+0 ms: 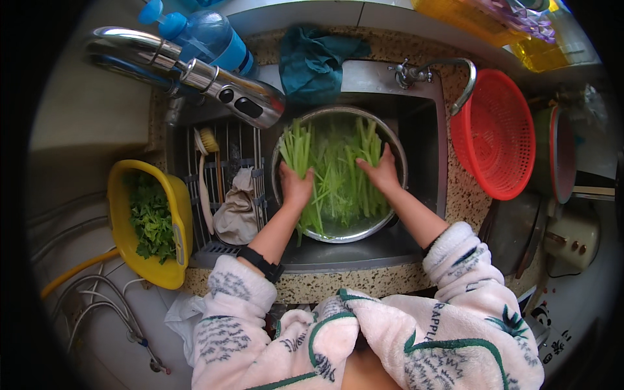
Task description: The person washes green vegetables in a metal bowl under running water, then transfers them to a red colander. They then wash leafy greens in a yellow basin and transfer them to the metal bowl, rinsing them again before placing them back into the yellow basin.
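Note:
Green celery stalks point(335, 175) lie in a round metal basin point(351, 236) of water that stands in the sink. My left hand point(296, 186) is closed round a bunch of stalks at the basin's left side, their cut ends pointing up and away from me. At the right side my right hand point(381, 170) grips another bunch, thumb over the stalks. Loose stalks float between the two hands. The lower parts of both bunches reach down into the water.
A pull-out faucet point(250, 104) hangs over the sink's left side, above a wire rack point(260, 175) with brushes and a cloth. A yellow basin point(184, 195) of leaves stands left. On the right are a red colander point(500, 136) and a second tap point(465, 97). A teal cloth point(315, 62) drapes the back edge.

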The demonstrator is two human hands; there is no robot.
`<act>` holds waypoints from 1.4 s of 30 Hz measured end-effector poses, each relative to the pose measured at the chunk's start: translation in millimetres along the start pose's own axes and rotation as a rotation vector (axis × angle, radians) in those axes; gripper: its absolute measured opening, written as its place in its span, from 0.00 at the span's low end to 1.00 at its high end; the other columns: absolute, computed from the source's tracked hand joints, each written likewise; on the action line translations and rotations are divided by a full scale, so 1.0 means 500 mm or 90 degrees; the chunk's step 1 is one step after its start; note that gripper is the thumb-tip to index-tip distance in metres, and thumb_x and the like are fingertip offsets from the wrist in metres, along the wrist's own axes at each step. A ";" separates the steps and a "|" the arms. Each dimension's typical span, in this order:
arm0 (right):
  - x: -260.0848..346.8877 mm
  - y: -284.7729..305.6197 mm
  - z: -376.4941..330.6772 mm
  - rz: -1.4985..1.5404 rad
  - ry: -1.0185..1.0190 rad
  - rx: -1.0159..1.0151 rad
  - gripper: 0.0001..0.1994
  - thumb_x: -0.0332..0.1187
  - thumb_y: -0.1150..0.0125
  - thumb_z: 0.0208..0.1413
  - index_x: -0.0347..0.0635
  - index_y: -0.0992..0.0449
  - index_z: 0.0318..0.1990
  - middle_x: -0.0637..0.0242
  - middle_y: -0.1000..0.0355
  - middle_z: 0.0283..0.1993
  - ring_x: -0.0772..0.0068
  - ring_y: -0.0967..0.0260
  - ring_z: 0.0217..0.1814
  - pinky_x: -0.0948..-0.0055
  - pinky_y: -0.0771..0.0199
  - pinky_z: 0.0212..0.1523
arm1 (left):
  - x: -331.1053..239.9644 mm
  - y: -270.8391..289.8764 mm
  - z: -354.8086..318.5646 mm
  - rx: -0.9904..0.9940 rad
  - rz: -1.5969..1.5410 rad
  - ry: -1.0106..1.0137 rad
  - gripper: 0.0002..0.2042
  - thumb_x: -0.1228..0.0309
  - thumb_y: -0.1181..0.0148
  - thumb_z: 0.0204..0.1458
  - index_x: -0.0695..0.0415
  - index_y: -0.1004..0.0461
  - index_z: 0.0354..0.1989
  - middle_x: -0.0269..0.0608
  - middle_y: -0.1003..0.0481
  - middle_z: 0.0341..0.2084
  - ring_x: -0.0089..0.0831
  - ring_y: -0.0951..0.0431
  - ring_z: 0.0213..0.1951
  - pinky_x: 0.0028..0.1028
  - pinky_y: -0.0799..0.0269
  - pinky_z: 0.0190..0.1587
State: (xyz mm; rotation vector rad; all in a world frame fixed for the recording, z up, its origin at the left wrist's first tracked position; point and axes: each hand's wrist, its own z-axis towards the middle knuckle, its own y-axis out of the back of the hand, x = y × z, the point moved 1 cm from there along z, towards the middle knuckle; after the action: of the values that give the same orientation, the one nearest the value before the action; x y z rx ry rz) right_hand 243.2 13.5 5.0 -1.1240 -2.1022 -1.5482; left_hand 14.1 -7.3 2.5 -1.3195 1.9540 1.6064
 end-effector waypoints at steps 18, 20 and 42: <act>0.001 -0.153 -0.020 -0.249 -0.041 0.070 0.40 0.36 0.44 0.50 0.62 0.62 0.68 0.42 0.53 0.65 0.41 0.47 0.63 0.56 0.42 0.60 | 0.054 -0.088 -0.007 0.093 0.132 -0.011 0.43 0.72 0.31 0.35 0.59 0.50 0.62 0.57 0.39 0.54 0.50 0.32 0.51 0.38 0.34 0.52; 0.029 -0.152 -0.036 -0.077 -0.108 0.031 0.43 0.30 0.43 0.47 0.60 0.63 0.68 0.43 0.50 0.63 0.43 0.44 0.61 0.58 0.39 0.57 | 0.059 -0.084 -0.012 0.055 -0.050 0.041 0.33 0.75 0.35 0.40 0.60 0.43 0.57 0.52 0.33 0.48 0.39 0.30 0.49 0.34 0.34 0.49; 0.056 -0.088 -0.059 -0.363 0.132 0.201 0.48 0.57 0.46 0.50 0.58 0.73 0.68 0.52 0.81 0.71 0.42 0.78 0.72 0.42 0.61 0.65 | -0.011 -0.038 -0.045 0.359 0.517 -0.160 0.57 0.52 0.35 0.40 0.53 0.76 0.67 0.40 0.70 0.68 0.47 0.69 0.68 0.51 0.63 0.64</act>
State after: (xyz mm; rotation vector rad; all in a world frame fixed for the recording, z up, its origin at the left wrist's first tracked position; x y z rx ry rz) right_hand 186.6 -6.6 4.3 -0.2499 -2.5253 -1.3856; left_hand 39.0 -24.2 2.2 -0.0895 2.6466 1.2147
